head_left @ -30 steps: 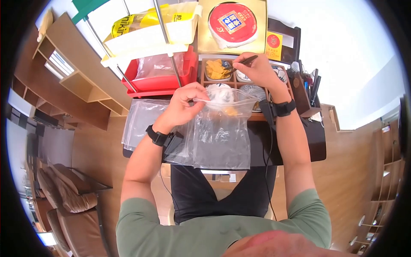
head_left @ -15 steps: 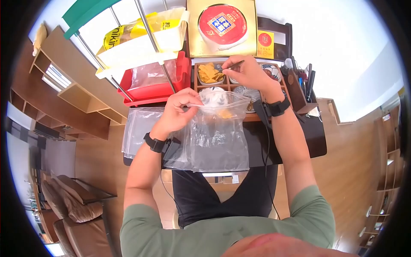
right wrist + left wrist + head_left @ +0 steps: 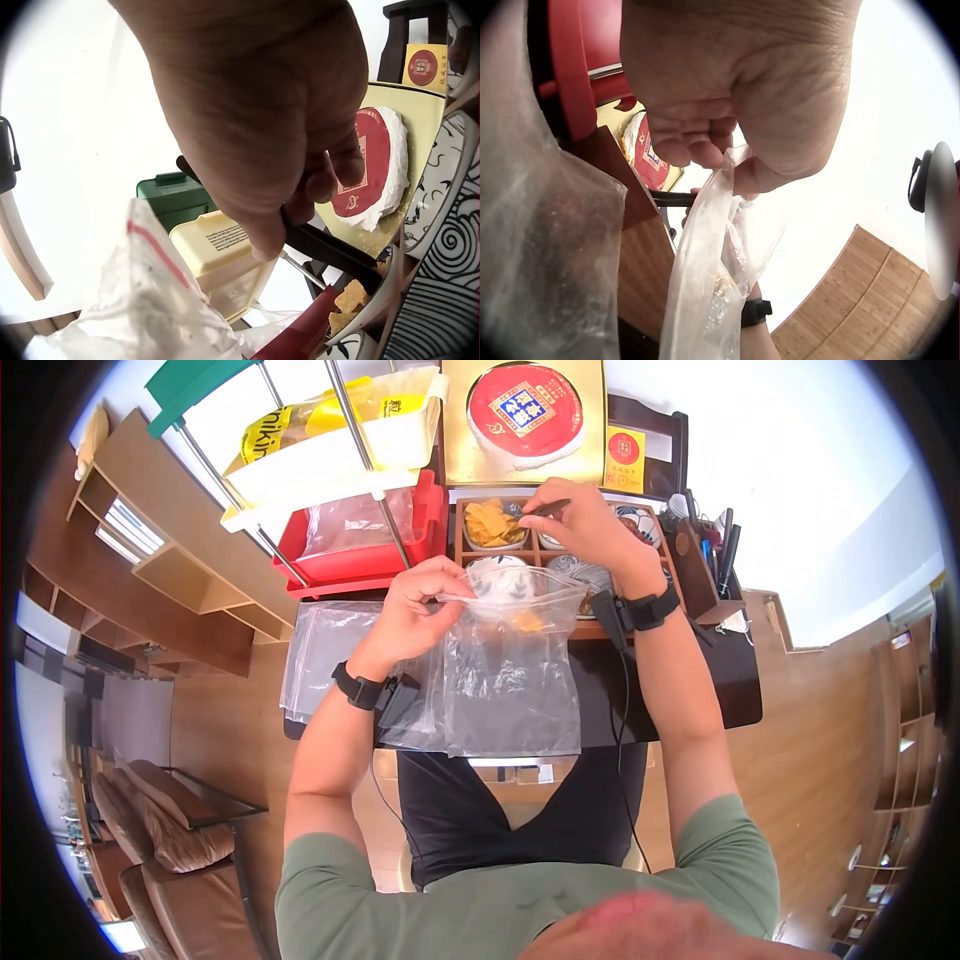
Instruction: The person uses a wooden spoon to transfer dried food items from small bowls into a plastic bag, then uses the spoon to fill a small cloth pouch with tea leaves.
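Observation:
My left hand [image 3: 425, 605] pinches the top edge of a clear zip bag [image 3: 510, 690] between thumb and fingers. The bag's mouth gapes, and a few yellow pieces [image 3: 528, 621] show near its top. My right hand [image 3: 582, 525] grips a dark, narrow utensil [image 3: 330, 251]; its kind is unclear. The utensil's far end reaches into a bowl of yellow chip-like pieces [image 3: 492, 520], seen close up as rough yellow chunks [image 3: 349, 297] in the right wrist view. Behind the bag's mouth stands a white patterned bowl [image 3: 498, 575], partly veiled by the plastic.
A wooden divided box [image 3: 535, 556] holds the bowls. At left, a rack carries a red tray [image 3: 430, 520] and a cream tray [image 3: 290, 490]. Flat clear bags [image 3: 315, 670] lie on the dark table [image 3: 720, 690]. Behind are a round red-labelled package [image 3: 525, 410] and a pen holder [image 3: 700, 570].
The utensil's far end has shifted slightly left over the bowl of yellow pieces with my right hand. My left hand keeps its pinch on the bag. The head view has shifted a little.

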